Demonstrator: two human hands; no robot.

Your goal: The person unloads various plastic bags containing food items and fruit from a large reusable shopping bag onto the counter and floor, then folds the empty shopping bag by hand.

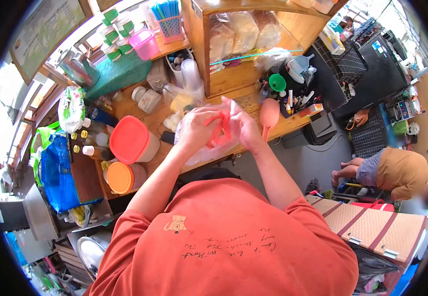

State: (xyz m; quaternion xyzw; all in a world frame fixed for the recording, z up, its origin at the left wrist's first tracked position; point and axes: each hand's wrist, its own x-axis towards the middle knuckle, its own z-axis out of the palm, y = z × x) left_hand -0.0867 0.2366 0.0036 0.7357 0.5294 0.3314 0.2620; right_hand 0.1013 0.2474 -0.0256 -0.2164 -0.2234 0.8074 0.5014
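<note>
My left hand [197, 126] and my right hand [244, 127] are close together over the front edge of the wooden counter. Pinched between their fingers is a thin, see-through red plastic bag [220, 137], crumpled and partly hidden by the hands. Beneath it lies pale clear plastic [201, 157] along the counter edge. Just behind my left hand sits a clear bag with yellowish contents [178, 102], beside some white round items [172, 122]. A pink scoop [269, 114] rests to the right of my right hand.
Left of my arms stand a red-lidded tub [129, 139] and an orange-lidded jar [120, 178]. A wooden cabinet [201, 54] with bagged bread rises behind. A green funnel [277, 82] sits among tools at right. Another person [401, 173] bends over at far right.
</note>
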